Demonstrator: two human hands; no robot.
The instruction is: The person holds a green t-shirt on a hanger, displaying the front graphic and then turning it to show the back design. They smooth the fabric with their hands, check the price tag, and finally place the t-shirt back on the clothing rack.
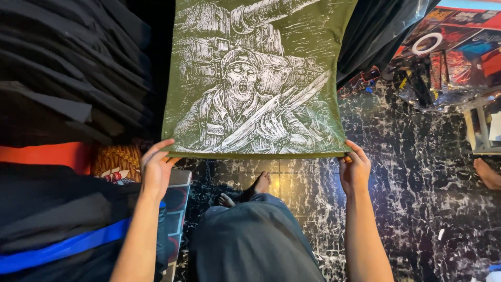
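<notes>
Head view, shirt: an olive-green printed shirt (pixel 258 78) hangs spread flat right in front of the camera, stretched between both hands and rising up and away from them; its folded lower edge runs straight across from one hand to the other.
Head view, print: a white line drawing covers the cloth, showing a ghoulish soldier in a cap gripping a long weapon, with a tank barrel above.
Head view, left hand: the left hand (pixel 155 169) is clamped on the shirt's lower left corner, fingers curled over the front edge, the thumb's place hidden behind the cloth.
Head view, right hand: the right hand (pixel 355 169) pinches the lower right corner, fingers wrapped over the hem, closed tight on the fabric.
Head view, between the hands: below the hem, the person's dark-trousered knee (pixel 255 240) fills the gap, and a bare foot (pixel 259 185) rests on the black marbled floor (pixel 412 172).
Head view, beyond the left hand: stacks of dark folded garments (pixel 68 68) tower close by, with an orange band and a blue stripe lower down.
Head view, beyond the right hand: well apart, a heap of colourful wrapped goods (pixel 449 52) with a white ring, and another person's bare foot (pixel 488 175) at the frame edge.
</notes>
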